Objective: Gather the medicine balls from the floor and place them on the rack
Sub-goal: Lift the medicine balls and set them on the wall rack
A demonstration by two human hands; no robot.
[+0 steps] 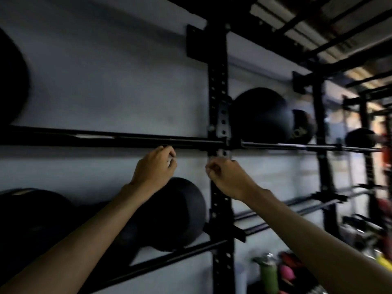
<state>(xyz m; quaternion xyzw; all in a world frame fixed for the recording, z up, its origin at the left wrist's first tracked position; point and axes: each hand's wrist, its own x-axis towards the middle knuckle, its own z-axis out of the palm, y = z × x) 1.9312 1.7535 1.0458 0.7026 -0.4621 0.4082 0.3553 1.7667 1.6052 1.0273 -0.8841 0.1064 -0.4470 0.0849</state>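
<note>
Now, top-left ball (9, 81): black medicine ball on the upper rail (84, 139) of the rack, cut by the frame edge.
Lower-left balls (34, 219): dark, sitting on the lower rail (169, 257); the nearest ball (178, 211) is partly behind your left forearm (95, 230).
Left hand (156, 167): raised just under the upper rail, grip closed, fingers curled with nothing seen inside.
Upright post (218, 85): black, perforated, against the grey wall (106, 71).
Right hand (229, 178): in front of the post, grip closed, fingers curled, empty.
Right-side balls (263, 115): three on the upper rail.
Green bottle (269, 274): low at the right.
</note>
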